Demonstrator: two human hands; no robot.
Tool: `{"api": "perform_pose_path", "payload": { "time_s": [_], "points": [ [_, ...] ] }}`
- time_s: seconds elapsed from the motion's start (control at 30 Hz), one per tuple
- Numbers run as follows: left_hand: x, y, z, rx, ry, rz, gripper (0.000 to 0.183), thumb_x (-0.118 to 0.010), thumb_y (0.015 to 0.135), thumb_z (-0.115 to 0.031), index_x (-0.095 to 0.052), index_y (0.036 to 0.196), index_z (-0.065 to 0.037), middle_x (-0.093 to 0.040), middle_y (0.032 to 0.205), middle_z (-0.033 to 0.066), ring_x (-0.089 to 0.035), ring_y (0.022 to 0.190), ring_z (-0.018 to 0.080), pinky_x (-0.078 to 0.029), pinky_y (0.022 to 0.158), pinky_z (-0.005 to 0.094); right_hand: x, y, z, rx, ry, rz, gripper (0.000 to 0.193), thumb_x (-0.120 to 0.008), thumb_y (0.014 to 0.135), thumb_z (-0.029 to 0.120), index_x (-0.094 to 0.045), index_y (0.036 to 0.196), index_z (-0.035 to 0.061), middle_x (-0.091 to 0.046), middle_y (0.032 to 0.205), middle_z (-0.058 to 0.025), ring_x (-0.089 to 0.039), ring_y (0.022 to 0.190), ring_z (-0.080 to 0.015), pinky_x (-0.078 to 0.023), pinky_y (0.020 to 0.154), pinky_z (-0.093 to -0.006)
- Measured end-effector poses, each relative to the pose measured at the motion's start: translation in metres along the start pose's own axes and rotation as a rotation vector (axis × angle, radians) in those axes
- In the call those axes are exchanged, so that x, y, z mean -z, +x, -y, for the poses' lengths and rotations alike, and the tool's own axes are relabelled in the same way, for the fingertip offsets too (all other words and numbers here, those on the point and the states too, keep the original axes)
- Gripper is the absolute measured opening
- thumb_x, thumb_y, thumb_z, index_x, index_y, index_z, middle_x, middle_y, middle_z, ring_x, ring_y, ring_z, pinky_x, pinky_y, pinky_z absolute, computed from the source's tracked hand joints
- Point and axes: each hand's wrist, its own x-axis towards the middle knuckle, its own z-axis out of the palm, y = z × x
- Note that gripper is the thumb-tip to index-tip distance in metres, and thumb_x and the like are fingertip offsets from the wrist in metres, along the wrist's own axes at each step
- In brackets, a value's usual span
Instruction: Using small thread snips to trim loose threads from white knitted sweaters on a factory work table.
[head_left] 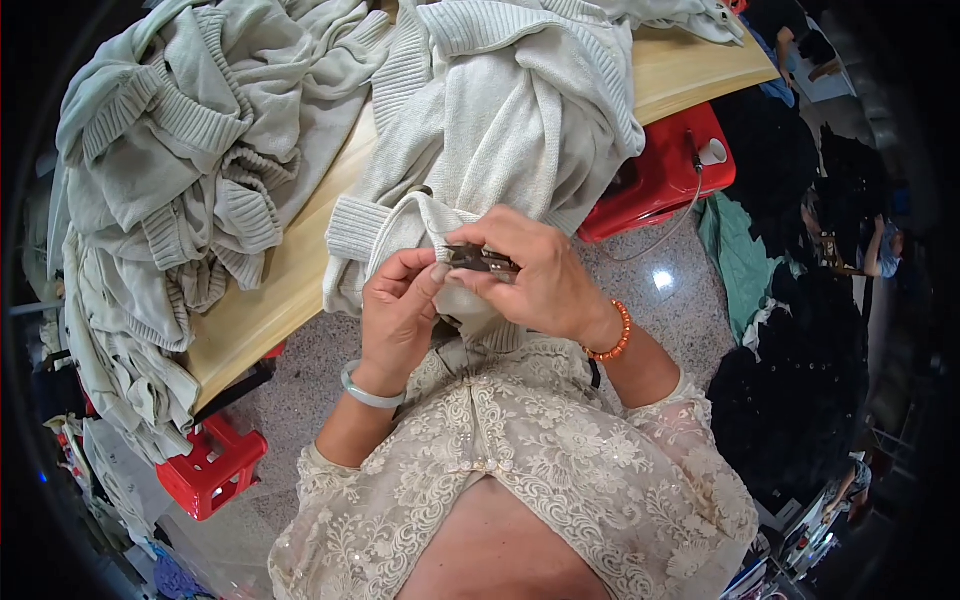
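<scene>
A cream knitted cardigan (pixel 500 140) hangs over the table edge toward me, with a ribbed cuff or hem near my hands. Dark thread snips (pixel 482 259) lie in my right hand (pixel 550 275), which is closed around them. Their blades meet the knit edge beside the left fingertips. My left hand (pixel 400 310) pinches the edge of the cardigan between thumb and fingers. Whether a thread is caught there is too small to tell. A dark round button (pixel 420 190) shows on the knit just beyond my left hand.
More cream knitwear (pixel 200 130) is heaped on the left of the wooden table (pixel 260 310). A red stool (pixel 210 465) stands at lower left. Right of the cardigan, a red plastic stool (pixel 670 170) bears a white cup (pixel 712 152) and a cable. Black fabric (pixel 790 400) piles up at far right.
</scene>
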Motion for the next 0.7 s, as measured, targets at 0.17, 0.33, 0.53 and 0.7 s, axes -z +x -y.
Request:
{"api": "perform_pose_path", "payload": {
  "time_s": [0.17,0.33,0.53,0.7],
  "points": [
    [0.002,-0.005,-0.003,0.058,0.127,0.114,0.023,-0.061,0.089,-0.006,-0.06,0.11,0.003,-0.065,0.092,0.0041,-0.06,0.081,0.0093,-0.048,0.075,0.0228,0.018,0.017,-0.002,-0.285,0.394,-0.003,0.021,-0.069,0.083,0.008,-0.064,0.101,-0.0014,-0.057,0.077,0.0058,-0.048,0.067,-0.0009,-0.039,0.057,-0.0175],
    [0.005,-0.01,-0.006,0.047,0.228,0.208,0.023,-0.063,0.087,-0.007,-0.061,0.108,0.004,-0.066,0.095,0.0061,-0.06,0.086,0.0105,-0.047,0.079,0.0232,0.024,0.035,-0.009,-0.207,0.473,-0.123,0.021,-0.07,0.083,0.012,-0.066,0.099,-0.0012,-0.049,0.069,0.0101,-0.035,0.059,0.0021,-0.03,0.049,-0.016],
    [-0.014,-0.008,-0.012,0.05,0.189,0.176,0.029,-0.068,0.084,-0.008,-0.059,0.11,0.004,-0.065,0.094,0.0047,-0.059,0.084,0.0097,-0.046,0.078,0.0217,0.016,0.04,0.001,-0.184,0.418,-0.147,0.022,-0.068,0.085,0.011,-0.065,0.103,-0.001,-0.05,0.07,0.0105,-0.037,0.061,0.0021,-0.03,0.052,-0.0148],
    [-0.004,-0.002,-0.007,0.05,0.275,0.133,0.028,-0.068,0.085,-0.01,-0.059,0.108,0.002,-0.064,0.094,0.0035,-0.058,0.082,0.0078,-0.046,0.074,0.0207,0.012,0.044,-0.001,-0.168,0.405,-0.134,0.022,-0.068,0.085,0.01,-0.065,0.103,-0.0025,-0.053,0.075,0.0095,-0.039,0.063,0.0023,-0.034,0.054,-0.0151]
  ]
}}
